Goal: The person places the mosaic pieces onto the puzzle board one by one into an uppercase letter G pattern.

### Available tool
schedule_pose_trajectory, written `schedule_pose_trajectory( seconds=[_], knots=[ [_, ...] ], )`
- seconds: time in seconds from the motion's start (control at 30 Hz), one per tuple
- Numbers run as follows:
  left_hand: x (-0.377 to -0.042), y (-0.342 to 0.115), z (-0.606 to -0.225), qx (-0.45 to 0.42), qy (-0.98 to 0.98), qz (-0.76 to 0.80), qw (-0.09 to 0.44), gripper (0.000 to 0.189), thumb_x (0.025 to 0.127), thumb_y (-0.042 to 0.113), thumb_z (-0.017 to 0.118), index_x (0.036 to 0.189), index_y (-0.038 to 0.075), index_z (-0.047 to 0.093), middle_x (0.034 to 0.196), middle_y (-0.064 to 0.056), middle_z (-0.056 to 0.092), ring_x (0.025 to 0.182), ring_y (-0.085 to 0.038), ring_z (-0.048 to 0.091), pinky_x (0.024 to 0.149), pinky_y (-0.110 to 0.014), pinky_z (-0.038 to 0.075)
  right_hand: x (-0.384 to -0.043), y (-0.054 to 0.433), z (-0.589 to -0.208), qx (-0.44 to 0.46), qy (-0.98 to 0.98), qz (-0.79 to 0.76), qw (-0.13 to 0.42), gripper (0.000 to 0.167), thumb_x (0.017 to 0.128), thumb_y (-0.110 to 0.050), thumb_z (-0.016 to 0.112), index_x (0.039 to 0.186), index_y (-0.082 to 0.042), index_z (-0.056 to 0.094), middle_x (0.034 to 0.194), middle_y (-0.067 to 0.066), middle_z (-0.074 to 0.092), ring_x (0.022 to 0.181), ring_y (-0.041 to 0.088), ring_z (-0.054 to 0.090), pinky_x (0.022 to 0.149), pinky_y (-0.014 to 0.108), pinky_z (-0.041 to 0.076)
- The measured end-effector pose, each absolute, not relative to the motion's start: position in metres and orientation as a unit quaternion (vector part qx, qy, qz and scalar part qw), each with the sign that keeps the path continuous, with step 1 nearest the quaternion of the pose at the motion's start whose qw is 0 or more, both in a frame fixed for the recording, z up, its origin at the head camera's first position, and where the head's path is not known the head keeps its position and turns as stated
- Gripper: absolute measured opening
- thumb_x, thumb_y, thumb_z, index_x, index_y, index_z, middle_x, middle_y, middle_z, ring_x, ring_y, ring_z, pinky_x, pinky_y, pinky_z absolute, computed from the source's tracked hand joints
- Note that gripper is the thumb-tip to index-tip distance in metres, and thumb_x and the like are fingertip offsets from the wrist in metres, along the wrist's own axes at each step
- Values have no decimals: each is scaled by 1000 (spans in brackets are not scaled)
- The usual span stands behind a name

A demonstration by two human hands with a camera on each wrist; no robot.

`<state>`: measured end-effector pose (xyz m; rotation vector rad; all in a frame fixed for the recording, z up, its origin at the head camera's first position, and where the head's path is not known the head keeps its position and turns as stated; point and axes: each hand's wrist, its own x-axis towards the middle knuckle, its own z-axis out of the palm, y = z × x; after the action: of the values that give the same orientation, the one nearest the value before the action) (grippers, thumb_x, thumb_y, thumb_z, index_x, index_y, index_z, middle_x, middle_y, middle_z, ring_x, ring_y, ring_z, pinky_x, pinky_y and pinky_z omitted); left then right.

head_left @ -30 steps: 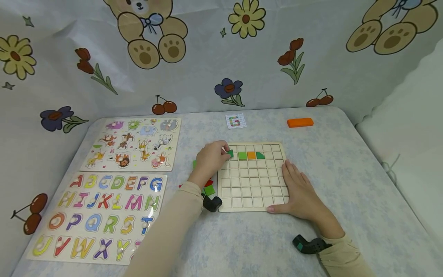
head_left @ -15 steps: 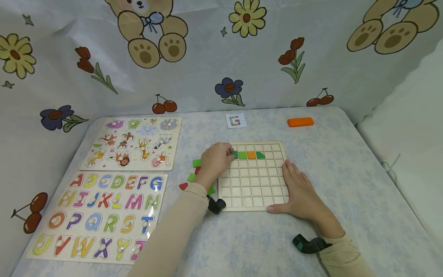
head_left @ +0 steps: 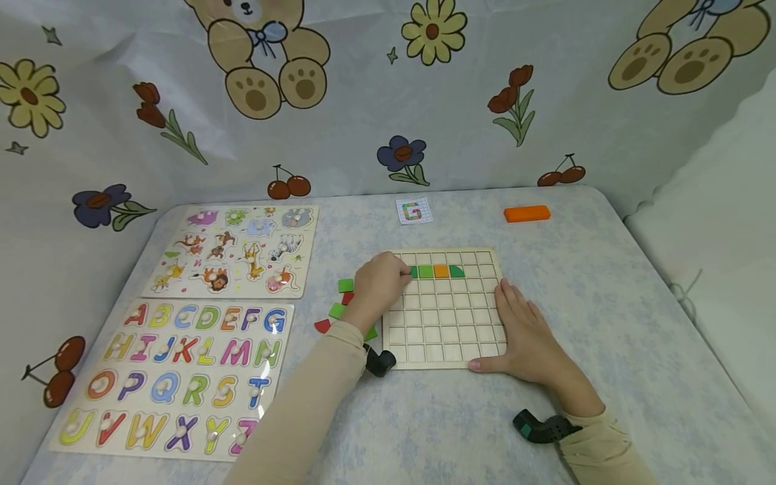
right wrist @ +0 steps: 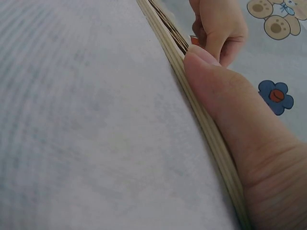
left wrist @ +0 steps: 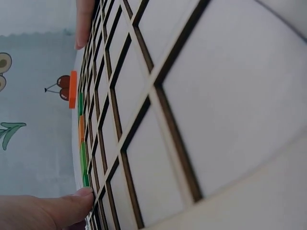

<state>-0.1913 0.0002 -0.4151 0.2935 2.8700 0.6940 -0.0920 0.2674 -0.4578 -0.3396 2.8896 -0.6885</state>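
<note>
Board (head_left: pixel 432 335) of pale wood, divided by thin raised strips into square cells, lies flat on the desk (head_left: pixel 442 424), and four tiles run side by side in its second row from the far edge. From left to right they are a dark green tile (head_left: pixel 415 272) partly covered by fingertips, a light green tile (head_left: pixel 426 271), an orange tile (head_left: pixel 441 271) and a rounded green tile (head_left: pixel 457 271) with one curved corner. The left hand (head_left: pixel 378 286) comes over the board's left side, its grip clamped on the dark green tile, thumb and fingers close together. The right hand (head_left: pixel 527 340) lies against the opposite side, its grip spread apart, fingers straight along the right edge and thumb at the near edge. Just left of the board, beside the left hand and forearm, are loose green pieces (head_left: pixel 345 285) and red pieces (head_left: pixel 322 327). Each wrist carries a black device (head_left: pixel 542 429) below a beige sleeve (head_left: pixel 606 448). Beyond the board's far edge lies a small card (head_left: pixel 415 211) showing a G in coloured squares, with an orange bar (head_left: pixel 527 214) farther right. On the desk's left side, an animal puzzle (head_left: pixel 242 289) lies beyond an alphabet puzzle (head_left: pixel 212 334). Behind the desk hangs a pale backdrop (head_left: pixel 351 101) printed with bears, flowers and cherries
</note>
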Motion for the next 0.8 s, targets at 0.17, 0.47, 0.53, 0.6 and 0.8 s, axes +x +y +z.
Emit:
schedule_pose_trajectory(
  seconds=[0.17,0.47,0.53,0.6,0.8],
  knots=[
    [-189,-6,-410,115,961,224,113,30,96,24,67,126,23,70,130,2,67,76,-17,66,51,-26,44,-91,267,-458,-115,963,-230,76,150,57,-81,76,158,-1,-3,167,15,-7,154,39,-1,117,66,7],
    [-191,-54,-380,98,964,209,136,41,95,22,64,136,21,59,116,-5,62,89,-22,61,70,-36,51,-91,267,-457,-113,964,-229,79,150,58,-81,75,158,-2,-4,167,14,-8,155,38,-2,117,65,7],
    [-193,-69,-377,84,965,202,146,39,95,22,65,134,20,60,118,-5,62,94,-23,61,77,-39,51,-90,268,-456,-111,964,-228,80,150,58,-82,74,158,-2,-4,167,14,-9,154,38,-2,118,65,6],
    [-195,-83,-378,73,964,198,160,36,95,23,65,131,17,61,119,-7,62,97,-25,60,81,-41,51,-90,268,-455,-110,964,-227,81,150,58,-82,74,158,-2,-4,167,14,-9,154,39,-2,118,64,6],
    [-195,-109,-387,58,959,205,187,28,92,24,68,119,15,66,109,-7,63,93,-25,58,82,-41,47,-91,267,-456,-112,964,-228,79,150,58,-81,75,158,-2,-3,167,15,-8,154,39,-1,117,65,7]
  ],
)
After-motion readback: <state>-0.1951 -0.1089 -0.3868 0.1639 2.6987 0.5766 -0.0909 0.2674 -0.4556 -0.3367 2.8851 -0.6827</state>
